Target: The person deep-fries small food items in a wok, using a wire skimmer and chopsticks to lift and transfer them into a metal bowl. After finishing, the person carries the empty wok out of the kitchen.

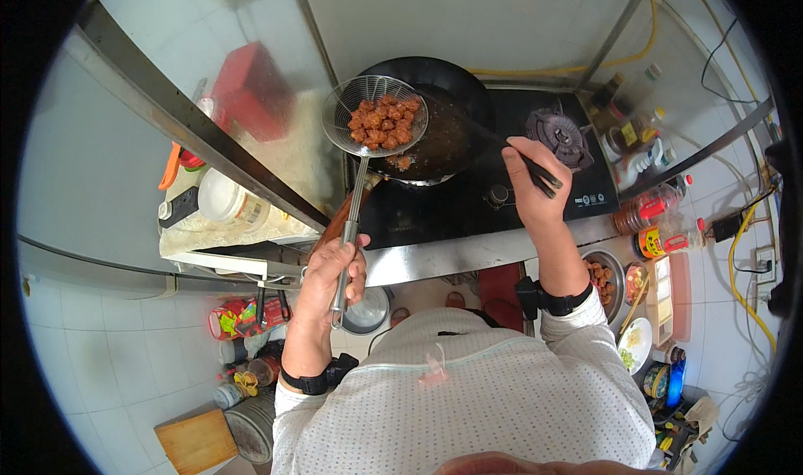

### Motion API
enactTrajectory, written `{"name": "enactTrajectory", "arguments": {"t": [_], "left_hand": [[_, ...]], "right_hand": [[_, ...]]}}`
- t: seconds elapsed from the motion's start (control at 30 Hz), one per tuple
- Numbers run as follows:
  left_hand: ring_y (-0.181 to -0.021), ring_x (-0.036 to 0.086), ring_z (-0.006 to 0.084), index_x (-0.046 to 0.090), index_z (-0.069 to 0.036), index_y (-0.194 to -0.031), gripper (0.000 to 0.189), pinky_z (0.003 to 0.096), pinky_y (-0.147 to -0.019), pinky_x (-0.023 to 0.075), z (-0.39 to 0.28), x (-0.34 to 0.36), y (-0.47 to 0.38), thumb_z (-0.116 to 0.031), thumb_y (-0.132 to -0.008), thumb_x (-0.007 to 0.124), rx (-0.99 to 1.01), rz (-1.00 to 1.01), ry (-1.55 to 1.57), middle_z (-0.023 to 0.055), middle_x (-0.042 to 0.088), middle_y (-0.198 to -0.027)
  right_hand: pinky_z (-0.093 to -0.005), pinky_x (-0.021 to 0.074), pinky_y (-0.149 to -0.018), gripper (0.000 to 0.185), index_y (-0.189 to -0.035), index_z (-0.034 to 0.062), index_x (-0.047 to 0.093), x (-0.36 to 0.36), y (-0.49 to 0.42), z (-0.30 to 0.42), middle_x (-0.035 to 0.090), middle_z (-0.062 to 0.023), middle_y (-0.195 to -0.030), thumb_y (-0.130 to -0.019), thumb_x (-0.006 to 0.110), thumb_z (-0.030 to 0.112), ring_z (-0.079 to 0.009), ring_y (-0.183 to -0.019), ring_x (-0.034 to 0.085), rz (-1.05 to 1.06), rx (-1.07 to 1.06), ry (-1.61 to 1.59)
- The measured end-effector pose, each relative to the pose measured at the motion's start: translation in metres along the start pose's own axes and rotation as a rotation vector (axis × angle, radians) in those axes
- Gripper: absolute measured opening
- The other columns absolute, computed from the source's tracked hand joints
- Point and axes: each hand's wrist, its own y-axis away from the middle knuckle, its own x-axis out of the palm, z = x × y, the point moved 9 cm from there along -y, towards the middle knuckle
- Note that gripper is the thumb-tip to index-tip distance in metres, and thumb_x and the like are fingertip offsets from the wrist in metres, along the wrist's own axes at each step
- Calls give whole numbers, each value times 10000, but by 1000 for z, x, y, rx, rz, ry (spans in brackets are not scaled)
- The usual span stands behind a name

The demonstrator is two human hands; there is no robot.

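My left hand grips the steel handle of a wire skimmer. Browned fried pieces, perhaps meat, are heaped in its mesh bowl, which is held over the left side of a black wok. Dark oil lies in the wok, with a few small bits near its front edge. My right hand is closed around slim black utensils with two ends showing, like long chopsticks; their far ends are hard to make out against the wok. The wok's wooden handle runs beneath the skimmer.
The wok stands on a black gas hob with a second burner at right. Glass panels in metal frames flank it. Right of me are bottles, a metal bowl of browned pieces and a white plate. A plastic tub stands left.
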Motion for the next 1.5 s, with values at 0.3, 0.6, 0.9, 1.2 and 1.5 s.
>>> {"name": "enactTrajectory", "arguments": {"t": [0.3,0.6,0.9,1.2,1.5], "left_hand": [[-422,451,92,456,61,-1173,326,231,-374,378,-11,4,-2,-217,-1003,460,74,-8,-25,31,482,-685],[-419,447,86,476,37,-1171,302,225,-372,363,-18,7,-2,-215,-1004,464,75,-16,-15,28,490,-678],[-405,444,77,493,69,-1193,367,224,-366,375,-11,-1,-5,-240,-996,490,65,-38,-49,16,487,-678],[-393,449,78,475,85,-1190,373,225,-346,375,-4,-6,-10,-236,-999,481,36,-35,-41,12,490,-659],[-419,438,86,489,64,-1213,358,226,-364,342,-37,37,10,-227,-1006,455,126,229,219,19,453,-664]], "right_hand": [[-224,456,-616,47,-890,-36,661,9,23,-37,666,-62,-820,-863,665,2,-84,-688,568,175,331,-70],[-257,476,-624,98,-904,-45,650,49,47,-38,666,-117,-833,-832,688,10,-146,-690,603,284,280,-121],[-253,437,-574,123,-912,-33,657,8,11,3,594,-105,-707,-800,703,-55,-162,-596,540,81,9,48],[-242,447,-591,117,-916,-37,651,1,-3,0,627,-102,-757,-813,703,-47,-135,-619,543,-55,-55,42],[-230,456,-592,57,-876,-36,643,-12,14,-29,642,-79,-766,-835,683,-27,-88,-651,558,-45,134,67]]}}
